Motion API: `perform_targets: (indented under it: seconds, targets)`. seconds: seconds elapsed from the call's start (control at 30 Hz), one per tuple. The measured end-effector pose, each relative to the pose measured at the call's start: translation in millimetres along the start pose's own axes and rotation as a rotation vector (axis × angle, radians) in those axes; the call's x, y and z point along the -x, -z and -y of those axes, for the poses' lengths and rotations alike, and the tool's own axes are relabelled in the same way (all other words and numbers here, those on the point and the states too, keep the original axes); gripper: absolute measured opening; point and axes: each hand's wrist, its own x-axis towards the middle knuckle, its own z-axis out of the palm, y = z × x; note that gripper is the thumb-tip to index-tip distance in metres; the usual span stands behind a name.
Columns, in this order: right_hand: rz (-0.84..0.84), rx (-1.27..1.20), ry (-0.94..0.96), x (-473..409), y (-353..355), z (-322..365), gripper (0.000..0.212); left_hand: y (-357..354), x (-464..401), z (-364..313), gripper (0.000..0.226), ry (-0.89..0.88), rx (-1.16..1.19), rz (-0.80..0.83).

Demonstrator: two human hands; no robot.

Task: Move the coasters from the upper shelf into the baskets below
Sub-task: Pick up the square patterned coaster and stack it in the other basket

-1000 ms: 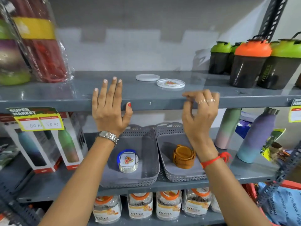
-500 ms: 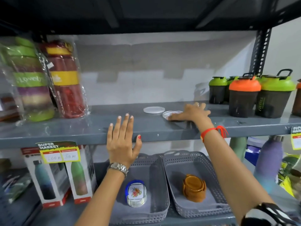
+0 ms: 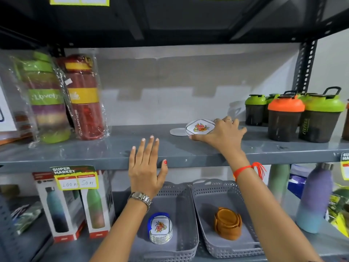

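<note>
the fingers [image 3: 233,130] of the right hand [image 3: 221,136] are closed on the floral coaster [image 3: 200,127]: we see the thumb under its near edge and the other fingers wrapping its right rim. the coaster is tilted, its printed face turned toward us, its near edge low by the upper shelf [image 3: 117,148]. whether that edge touches the shelf we cannot tell. just left of it and partly behind it, a plain white coaster [image 3: 176,132] lies flat on the same shelf, clear of the fingers.

the left hand [image 3: 146,167] is empty, fingers straight and slightly spread, palm facing the front edge of the upper shelf. we cannot tell whether it touches the edge.

on the shelf below we note two grey baskets side by side. the left basket [image 3: 186,233] holds a stack of floral coasters [image 3: 160,228] in a blue holder; the right basket [image 3: 203,218] holds a brown coaster set [image 3: 227,223]. both sit directly below the hands.

on the upper shelf, shaker bottles [image 3: 285,119] stand just right of the right hand, and wrapped bottles [image 3: 83,103] stand well to the left.
</note>
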Motion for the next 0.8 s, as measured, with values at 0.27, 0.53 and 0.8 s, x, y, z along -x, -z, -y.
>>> perform_targets:
  seconds: [0.27,0.53,0.8]
  targets:
    - [-0.608,-0.171,0.126,44,12,29,0.100,6,-1,3,0.056,-0.009,0.048,0.055]
    - [-0.909,-0.420,0.195,82,54,44,0.098,7,-1,4,0.058,-0.035,0.050,0.067]
    - [-0.929,-0.496,0.254,100,71,47,0.094,4,0,3,0.055,-0.027,0.044,0.039]
